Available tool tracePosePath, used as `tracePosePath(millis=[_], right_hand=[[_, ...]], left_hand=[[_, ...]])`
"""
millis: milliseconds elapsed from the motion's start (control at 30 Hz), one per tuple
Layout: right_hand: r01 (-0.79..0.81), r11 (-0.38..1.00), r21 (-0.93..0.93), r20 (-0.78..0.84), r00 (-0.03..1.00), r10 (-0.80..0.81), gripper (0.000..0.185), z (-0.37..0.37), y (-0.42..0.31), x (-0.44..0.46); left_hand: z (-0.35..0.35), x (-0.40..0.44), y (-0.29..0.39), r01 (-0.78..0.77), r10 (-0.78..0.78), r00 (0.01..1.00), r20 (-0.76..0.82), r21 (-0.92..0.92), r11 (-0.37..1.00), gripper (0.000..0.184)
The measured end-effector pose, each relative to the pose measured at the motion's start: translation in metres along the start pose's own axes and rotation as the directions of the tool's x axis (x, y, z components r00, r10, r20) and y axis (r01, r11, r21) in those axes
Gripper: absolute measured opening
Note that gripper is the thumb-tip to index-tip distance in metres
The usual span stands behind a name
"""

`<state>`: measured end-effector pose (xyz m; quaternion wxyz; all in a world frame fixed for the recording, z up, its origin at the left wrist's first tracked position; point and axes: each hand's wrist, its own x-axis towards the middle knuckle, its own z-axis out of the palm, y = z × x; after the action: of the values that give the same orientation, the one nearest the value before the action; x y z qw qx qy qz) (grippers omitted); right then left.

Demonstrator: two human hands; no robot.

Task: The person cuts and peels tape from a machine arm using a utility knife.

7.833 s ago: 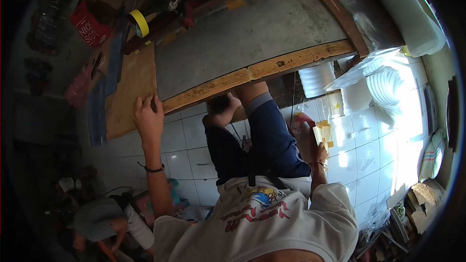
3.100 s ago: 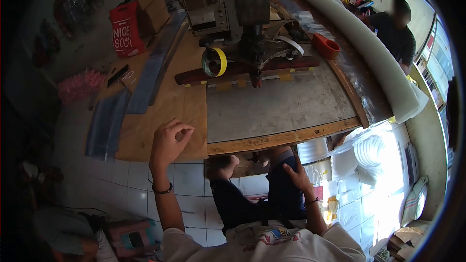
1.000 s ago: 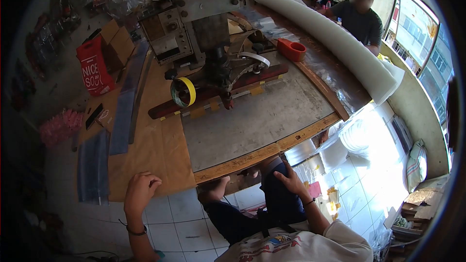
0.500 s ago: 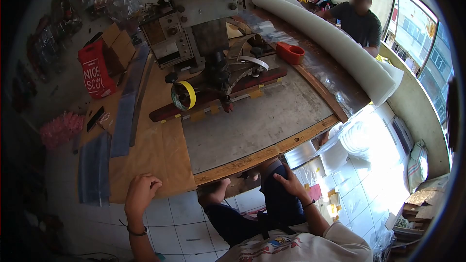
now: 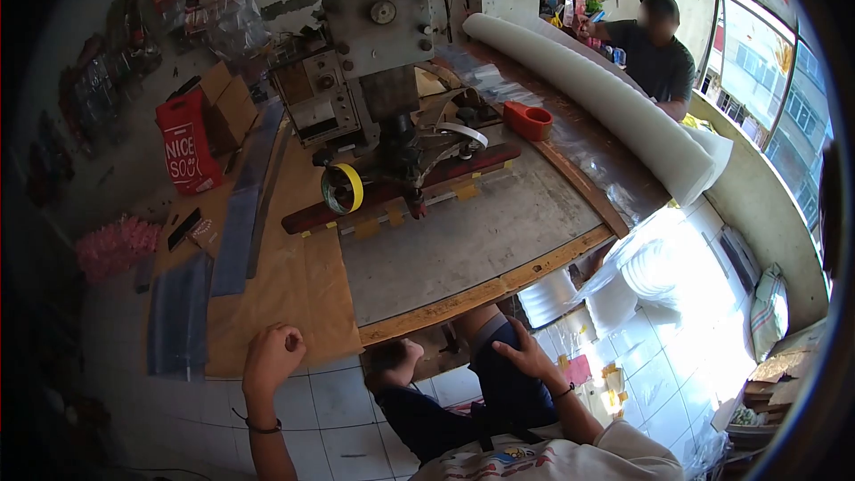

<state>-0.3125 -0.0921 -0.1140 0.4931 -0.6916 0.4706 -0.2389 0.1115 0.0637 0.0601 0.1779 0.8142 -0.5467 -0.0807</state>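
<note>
My left hand [image 5: 274, 361] rests at the near edge of the brown paper-covered tabletop [image 5: 303, 294], its fingers curled into a loose ring and nothing visible in them. Lying on the knee of the dark blue shorts [image 5: 510, 383], my right hand [image 5: 532, 358] has its fingers spread and holds nothing. In front stands a machine [image 5: 383, 27] with a dark red bar [image 5: 312, 214] over a grey plate [image 5: 445, 245]. A yellow tape roll [image 5: 354, 188] and a white one [image 5: 463, 132] hang on its arms. Blue-grey plastic strips [image 5: 178, 316] lie at the left.
A red bag [image 5: 187, 147] and a carton [image 5: 230, 107] stand back left. A red tape dispenser [image 5: 527, 121] and a white foam roll [image 5: 606, 93] lie at the right. Beyond the roll sits another person [image 5: 659, 58]. A wooden strip [image 5: 499, 285] edges the plate.
The view has risen toward the machine and wall. My right hand has moved from beside a yellow-taped piece to my knee. My left hand has left the board's corner and curled nearer the paper's front edge.
</note>
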Motion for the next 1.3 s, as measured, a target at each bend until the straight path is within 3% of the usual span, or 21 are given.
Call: tracePosePath(millis=[167,267,467,1300], right_hand=[[0.041,0.999,0.002,-0.011,0.999,-0.041,0.092,0.0,-0.014,-0.012],[0.071,0.997,-0.013,-0.034,0.997,-0.072,0.092,-0.002,-0.014,-0.017],[0.076,0.997,-0.031,-0.061,0.995,-0.078,0.092,0.0,-0.007,-0.022],[0.042,0.999,0.007,-0.12,0.992,-0.041,0.087,-0.011,0.003,-0.026]], left_hand=[[0.025,0.005,-0.01,-0.038,0.033,0.991,-0.127,-0.034,0.999,0.015],[0.044,0.009,-0.023,-0.16,0.154,0.946,-0.286,0.003,0.987,0.022],[0.058,0.01,-0.035,-0.201,0.163,0.895,-0.415,-0.05,0.978,0.029],[0.064,0.011,-0.037,-0.135,0.069,0.871,-0.486,-0.103,0.986,0.033]])
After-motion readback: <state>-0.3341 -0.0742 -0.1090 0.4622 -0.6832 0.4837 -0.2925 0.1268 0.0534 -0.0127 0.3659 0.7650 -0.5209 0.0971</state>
